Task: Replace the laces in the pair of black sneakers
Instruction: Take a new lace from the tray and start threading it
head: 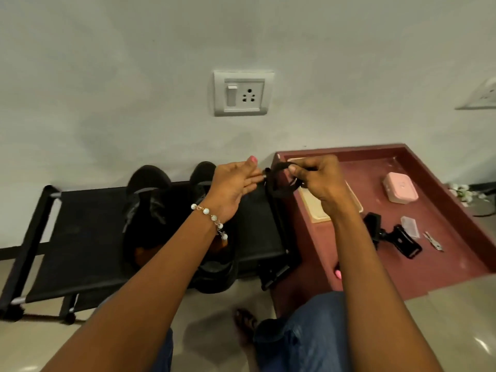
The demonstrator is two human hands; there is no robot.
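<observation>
1. The step in hand looks like handling a loose black lace [279, 181], held in the air between both hands above the right end of the black rack [80, 237], beside the maroon ledge's [442, 205] left edge. Whether it is an old lace being coiled up or a new one being readied cannot be told.
2. The right hand [319, 181] has its fingers [296, 171] curled round a looped bundle of the lace. The left hand [236, 183] has its fingers mostly straight and close together, their tips meeting the lace's free end (a light pinch, by the look of it).
3. The two sneakers [150, 210] stand side by side on the rack, toes toward the wall, at its middle; the right one is largely behind the left forearm.
4. The next move probably calls for finding the lace's tip and bringing it down to an eyelet on one sneaker, which needs a hand free to steady the shoe.
5. Hard to make out: whether either sneaker has a lace in it now, since both are dark and blurred and their eyelets do not show. The lace's full length is hidden within the right hand.
6. On the ledge lie a pink case [401, 187], a black clip [402, 241] and small tools, too small to name.
</observation>
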